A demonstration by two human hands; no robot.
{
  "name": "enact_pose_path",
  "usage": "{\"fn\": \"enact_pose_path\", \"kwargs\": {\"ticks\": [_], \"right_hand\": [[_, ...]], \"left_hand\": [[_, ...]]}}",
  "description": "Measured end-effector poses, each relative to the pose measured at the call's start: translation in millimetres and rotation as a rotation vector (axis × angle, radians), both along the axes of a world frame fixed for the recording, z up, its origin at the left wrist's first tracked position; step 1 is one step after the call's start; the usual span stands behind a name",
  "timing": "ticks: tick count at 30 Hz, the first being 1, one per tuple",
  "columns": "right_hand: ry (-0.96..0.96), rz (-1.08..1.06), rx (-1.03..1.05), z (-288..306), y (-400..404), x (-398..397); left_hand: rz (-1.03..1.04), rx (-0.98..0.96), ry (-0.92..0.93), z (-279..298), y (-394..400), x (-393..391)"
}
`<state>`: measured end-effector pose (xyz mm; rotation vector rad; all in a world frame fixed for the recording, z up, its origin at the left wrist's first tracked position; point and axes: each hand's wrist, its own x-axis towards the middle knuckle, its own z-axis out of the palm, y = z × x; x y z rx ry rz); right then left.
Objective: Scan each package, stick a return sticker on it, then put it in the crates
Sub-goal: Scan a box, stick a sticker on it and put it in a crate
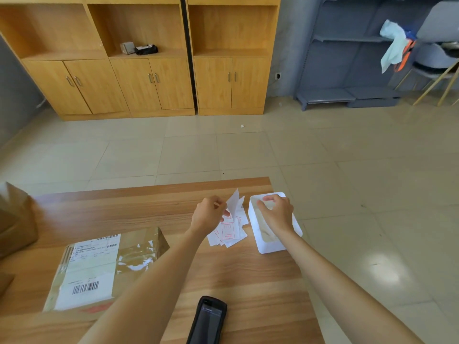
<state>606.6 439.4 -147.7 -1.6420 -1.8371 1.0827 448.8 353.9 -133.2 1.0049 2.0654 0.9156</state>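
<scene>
Lying nearest, at the table's (pixel 173 264) front edge: black handheld scanner (pixel 207 319), screen up, dark, untouched.

Lying flat to the left of the scanner: package (pixel 106 266), brown cardboard wrapped in glossy clear tape, catching glare; white shipping label covering its left part, one barcode near the front edge, a second along the far edge, a red patch showing at the front edge. Not being touched by either hand.

Sitting beyond, mid-table: loose pile of return stickers (pixel 228 233), white slips with red framed print, fanned and overlapping. Left hand (pixel 208 214) pinching one slip at the pile's far end, lifting it upright, fingers curled on it.

Standing just right of the pile: white box (pixel 268 247), open-topped, at the table's right edge. Right hand (pixel 275 213) reaching over its rim, fingers bent toward the inside; grip on anything not discernible.

Showing at far left: brown cardboard carton (pixel 15 219), partly cropped.
</scene>
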Motion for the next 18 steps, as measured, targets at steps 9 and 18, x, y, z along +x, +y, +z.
{"fn": "enact_pose_path", "kwargs": {"ticks": [9,18], "right_hand": [[0.505,0.018,-0.382,29,-61,-53],[0.578,-0.018,-0.324,48,-133,-97]], "left_hand": [[0.026,0.143,0.099,10,-41,1],[0.086,0.202,0.139,23,-121,-44]]}}
